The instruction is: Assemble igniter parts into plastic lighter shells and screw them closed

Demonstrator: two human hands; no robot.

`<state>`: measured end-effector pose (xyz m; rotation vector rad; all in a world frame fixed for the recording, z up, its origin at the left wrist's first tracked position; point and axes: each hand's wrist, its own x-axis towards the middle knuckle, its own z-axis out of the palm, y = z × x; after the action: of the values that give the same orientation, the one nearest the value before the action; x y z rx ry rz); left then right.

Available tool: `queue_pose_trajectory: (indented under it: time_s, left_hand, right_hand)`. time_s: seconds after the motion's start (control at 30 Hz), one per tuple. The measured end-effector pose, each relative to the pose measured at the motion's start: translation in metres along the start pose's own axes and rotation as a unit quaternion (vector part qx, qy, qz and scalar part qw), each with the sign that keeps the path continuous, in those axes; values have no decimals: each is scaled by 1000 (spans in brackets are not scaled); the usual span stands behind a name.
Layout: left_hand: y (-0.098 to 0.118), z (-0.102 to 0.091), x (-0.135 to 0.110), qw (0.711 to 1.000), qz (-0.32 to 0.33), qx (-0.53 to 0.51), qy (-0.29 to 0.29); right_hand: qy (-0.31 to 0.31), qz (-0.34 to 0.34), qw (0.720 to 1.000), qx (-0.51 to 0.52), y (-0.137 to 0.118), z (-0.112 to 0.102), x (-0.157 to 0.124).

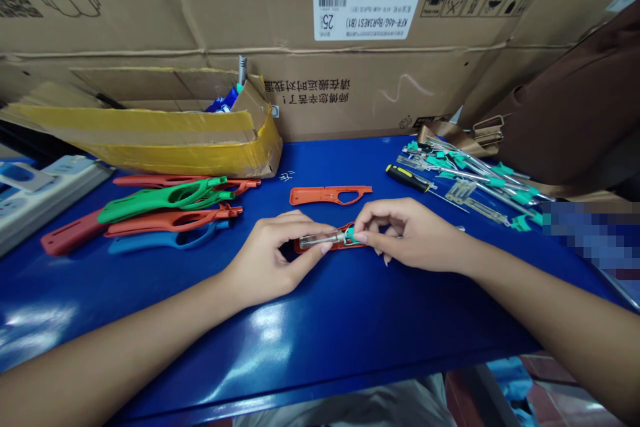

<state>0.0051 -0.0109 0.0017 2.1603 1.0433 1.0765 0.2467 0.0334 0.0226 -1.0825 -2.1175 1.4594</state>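
An orange lighter casing half (367, 245) lies low over the blue table, between my two hands and partly covered by them. In it sits a clear lighter tank (311, 239) with a metal part at its right end. My left hand (273, 253) grips the casing's left end, thumb and fingers around the tank. A small teal trigger piece (349, 235) is pinched between the thumb and fingertips of my right hand (405, 233), at the tank's right end. Just behind, a second orange casing half (327, 195) lies with its inside up.
Red, green, orange and blue casings (170, 213) are heaped at left, before a yellow-taped carton (200, 147). Behind my right hand lie a screwdriver (407, 177) and a pile of metal rods with teal pieces (470, 170). A power strip (55, 193) stands far left; cardboard (225, 7) walls the back.
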Motion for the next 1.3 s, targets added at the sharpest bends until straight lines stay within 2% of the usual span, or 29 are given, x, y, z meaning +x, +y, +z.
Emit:
queue_pose_trajectory:
  time_s: [0.93, 1.3]
  left_hand:
    - [-3, 0, -1, 1000, -2, 0, -22]
    - [-2, -1, -1, 999, -11, -5, -31]
  right_hand:
    - [4, 24, 1000, 13, -1, 3, 1]
    - [8, 8, 1000, 18, 1, 4, 2]
